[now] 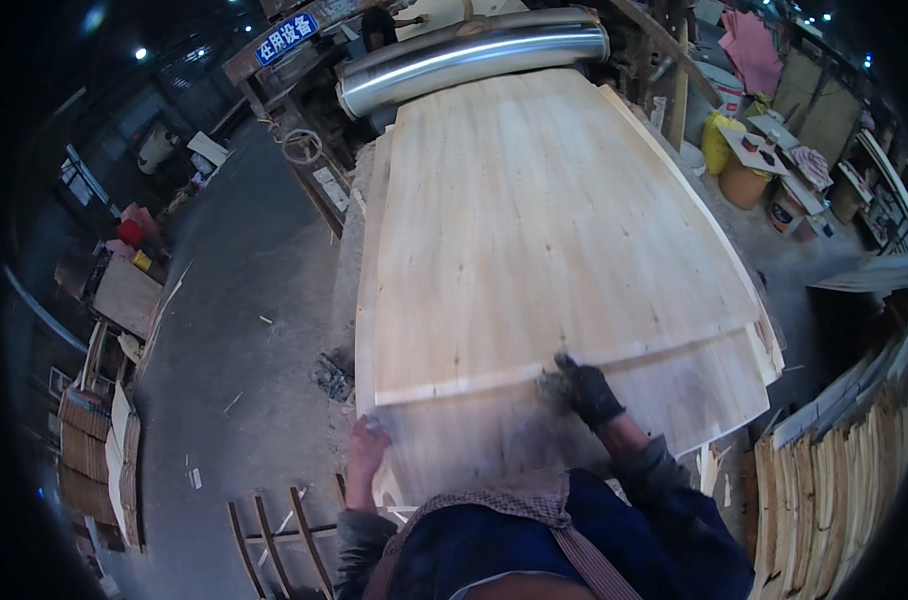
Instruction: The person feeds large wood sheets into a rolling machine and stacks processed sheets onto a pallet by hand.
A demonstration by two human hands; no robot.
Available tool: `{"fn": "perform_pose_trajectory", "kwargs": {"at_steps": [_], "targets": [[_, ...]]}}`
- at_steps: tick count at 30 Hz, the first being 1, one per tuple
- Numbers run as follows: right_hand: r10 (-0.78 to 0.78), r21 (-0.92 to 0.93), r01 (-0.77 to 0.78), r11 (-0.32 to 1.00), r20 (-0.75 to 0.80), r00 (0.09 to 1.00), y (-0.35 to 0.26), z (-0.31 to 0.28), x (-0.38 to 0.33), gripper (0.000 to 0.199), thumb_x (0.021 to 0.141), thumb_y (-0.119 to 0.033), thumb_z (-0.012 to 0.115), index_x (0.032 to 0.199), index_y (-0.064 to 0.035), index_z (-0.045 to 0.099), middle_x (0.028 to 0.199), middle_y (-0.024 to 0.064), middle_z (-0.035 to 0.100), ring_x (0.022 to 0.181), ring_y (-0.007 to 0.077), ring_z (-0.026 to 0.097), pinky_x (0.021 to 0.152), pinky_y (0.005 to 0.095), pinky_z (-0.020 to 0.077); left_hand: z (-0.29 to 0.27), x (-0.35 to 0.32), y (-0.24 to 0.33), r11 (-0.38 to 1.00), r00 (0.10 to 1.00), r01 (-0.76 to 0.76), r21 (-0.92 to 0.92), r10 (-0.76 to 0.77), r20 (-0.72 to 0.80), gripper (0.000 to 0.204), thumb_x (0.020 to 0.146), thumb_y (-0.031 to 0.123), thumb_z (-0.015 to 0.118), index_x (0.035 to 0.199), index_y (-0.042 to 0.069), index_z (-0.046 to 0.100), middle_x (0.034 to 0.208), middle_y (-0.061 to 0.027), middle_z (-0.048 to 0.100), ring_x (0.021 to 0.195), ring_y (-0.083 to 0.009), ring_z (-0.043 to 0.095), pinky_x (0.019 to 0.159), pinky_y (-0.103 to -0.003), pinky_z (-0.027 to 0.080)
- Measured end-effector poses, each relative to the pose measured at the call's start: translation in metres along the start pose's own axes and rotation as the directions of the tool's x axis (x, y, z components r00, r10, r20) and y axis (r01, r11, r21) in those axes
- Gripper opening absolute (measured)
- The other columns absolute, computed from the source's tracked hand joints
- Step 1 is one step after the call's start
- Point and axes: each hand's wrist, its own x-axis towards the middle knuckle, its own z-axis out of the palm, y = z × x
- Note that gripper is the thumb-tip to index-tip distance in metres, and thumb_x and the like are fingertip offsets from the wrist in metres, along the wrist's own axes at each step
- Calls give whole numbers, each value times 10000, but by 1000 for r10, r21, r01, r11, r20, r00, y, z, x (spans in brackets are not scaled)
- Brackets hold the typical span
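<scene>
The fingers of your right hand [586, 392], in a dark glove, lay over the near edge of the upper sheet [554, 230], with at least one fingertip reaching forward onto its face. Whether they pinched that edge or only pressed on it, I cannot tell, because the glove and some blur hid the underside. Your left hand [367, 452] was at the near left corner of the lower sheet [674, 395]; its fingers were too blurred to show whether they were clamped on the wood or merely resting there.

The upper sheet, pale and grained with small knots, lay flat on the pile. Its near edge stopped short of the lower sheet's, leaving a strip bare in front of your apron [499, 507]. Its far end came up close to the shiny metal roller [474, 62].

The step in hand looked like lining up the upper sheet on the pile. The next move seemed to call for an even hold on the near edge, both hands working together, so that the thin wood would slide straight without splitting or skewing.

Farther out, more wooden sheets [839, 490] stood on your right, and a handwheel [303, 147] sat left of the roller.
</scene>
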Motion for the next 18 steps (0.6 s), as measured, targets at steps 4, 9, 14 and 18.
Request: {"fn": "perform_pose_trajectory", "kwargs": {"at_steps": [4, 9, 14, 18], "targets": [[4, 388, -88, 918, 211, 977, -26, 1, 119, 284, 852, -222, 491, 1061, -31, 495, 1027, 188, 536, 941, 323, 544, 777, 425, 468, 30, -12, -29, 849, 959, -137, 510, 242, -145, 716, 688, 280, 632, 1219, -82, 317, 1224, -277, 361, 1138, -364, 366, 929, -383, 327], [-234, 479, 63, 875, 306, 923, -39, 27, 176, 322, 901, -266, 326, 1062, -33, 478, 1140, 160, 490, 1081, 321, 450, 934, 468, 345, 25, 5, -64, 995, 975, -68, 78, 83, -208, 673, 676, 203, 656, 1202, -69, 336, 1142, -233, 442, 1056, -317, 448, 872, -381, 381], [-43, 286, -116, 951, 493, 869, 23, 19, 114, 290, 895, -183, 354, 1120, -10, 415, 1174, 192, 455, 1070, 311, 466, 927, 411, 375, 0, -14, -12, 971, 973, 145, -189, -174, -151, 522, 675, 80, 639, 1123, -60, 410, 951, -129, 562, 823, -205, 553, 692, -298, 460], [117, 170, -232, 958, 505, 855, 65, 17, 6, 361, 892, -159, 373, 1221, -16, 331, 1154, 233, 453, 1066, 352, 467, 918, 443, 385, -30, -17, -12, 918, 985, 25, -396, -91, -149, 372, 696, -25, 577, 1054, -34, 474, 886, -86, 582, 767, -152, 553, 662, -269, 458]]}}
